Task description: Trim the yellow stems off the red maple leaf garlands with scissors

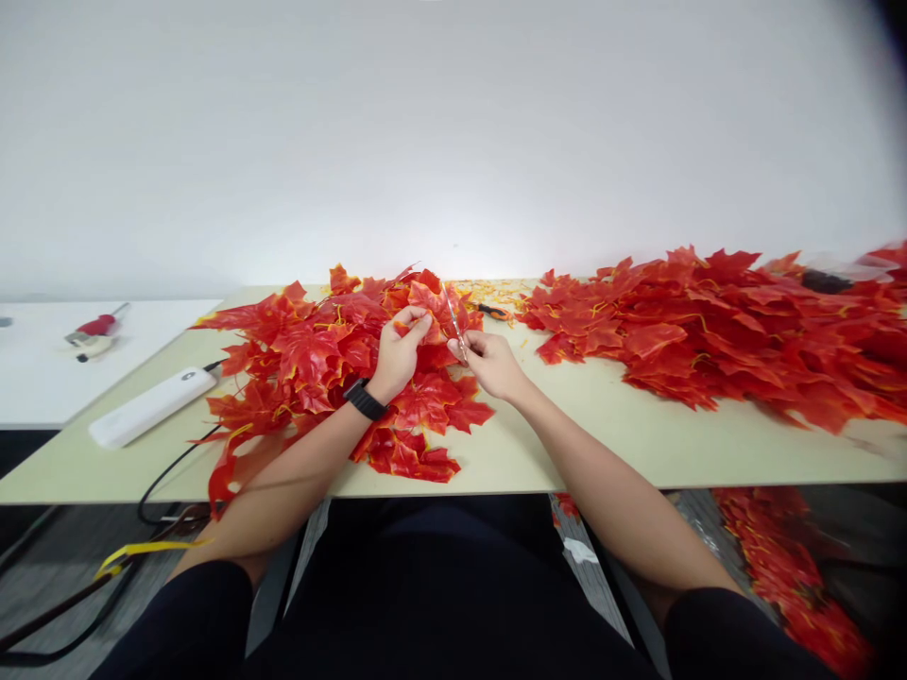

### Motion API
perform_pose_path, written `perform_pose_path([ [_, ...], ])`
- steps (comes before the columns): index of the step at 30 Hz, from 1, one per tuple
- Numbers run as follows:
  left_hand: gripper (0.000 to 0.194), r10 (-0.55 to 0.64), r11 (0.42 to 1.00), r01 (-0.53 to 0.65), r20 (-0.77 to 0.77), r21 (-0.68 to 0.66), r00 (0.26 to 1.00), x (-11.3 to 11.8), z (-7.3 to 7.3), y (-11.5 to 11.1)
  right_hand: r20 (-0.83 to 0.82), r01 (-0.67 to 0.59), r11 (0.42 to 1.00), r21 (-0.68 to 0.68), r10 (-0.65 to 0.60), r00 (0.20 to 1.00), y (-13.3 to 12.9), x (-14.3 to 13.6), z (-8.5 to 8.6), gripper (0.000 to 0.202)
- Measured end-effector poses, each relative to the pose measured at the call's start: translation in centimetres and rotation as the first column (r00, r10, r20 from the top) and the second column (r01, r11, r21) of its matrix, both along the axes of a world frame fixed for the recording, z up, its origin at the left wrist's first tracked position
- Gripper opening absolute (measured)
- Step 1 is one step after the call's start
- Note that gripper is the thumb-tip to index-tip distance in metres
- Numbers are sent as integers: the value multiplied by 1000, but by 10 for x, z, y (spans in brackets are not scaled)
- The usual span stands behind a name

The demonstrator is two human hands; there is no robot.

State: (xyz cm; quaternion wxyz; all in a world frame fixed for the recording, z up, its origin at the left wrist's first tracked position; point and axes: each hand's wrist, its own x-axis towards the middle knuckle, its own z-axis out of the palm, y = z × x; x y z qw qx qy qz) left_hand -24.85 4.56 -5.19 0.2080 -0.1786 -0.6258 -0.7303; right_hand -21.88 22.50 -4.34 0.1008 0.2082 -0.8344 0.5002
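Note:
Red artificial maple leaves with yellow edges lie heaped on the pale table in front of me. Over this heap, my left hand, with a black watch on its wrist, is closed in a pinch at a leaf; the exact spot it grips is partly hidden. Close by on the right, my right hand is closed around the lower end of a slim silvery tool. The tool points up and away, beside the leaves. Its exact kind is too small to make out.
A second long heap of red leaves covers the table's right side. Behind my hands lie an orange-and-black-handled tool and yellow scraps. A white device with a cable sits at left. More leaves are below the table.

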Motion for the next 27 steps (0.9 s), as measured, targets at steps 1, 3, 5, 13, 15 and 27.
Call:
perform_pose_path([
  [1, 30, -8, 1000, 8, 5, 6, 1000, 0, 0, 0, 4, 0, 1000, -15, 0, 1000, 0, 0, 1, 61],
  [3, 33, -24, 1000, 24, 7, 13, 1000, 1, 0, 0, 13, 7, 999, -42, -7, 1000, -1, 0, 3, 63],
  [5, 34, -21, 1000, 21, -9, 1, 1000, 1, 0, 0, 26, 33, 997, -68, -31, 999, -1, 0, 4, 65],
  [13, 32, -57, 998, 54, -72, -38, 996, -5, 15, -15, 84, 122, 964, -235, -105, 991, 1, -3, 4, 71],
  [15, 31, -141, 990, 141, -82, -6, 987, -9, 24, -30, 108, 125, 962, -244, -102, 989, 1, -3, 4, 71],
  [27, 36, -606, 230, 670, 435, -706, 666, -4, 71, -97, 131, 126, 965, -231, -98, 987, 0, -6, -3, 71],
])
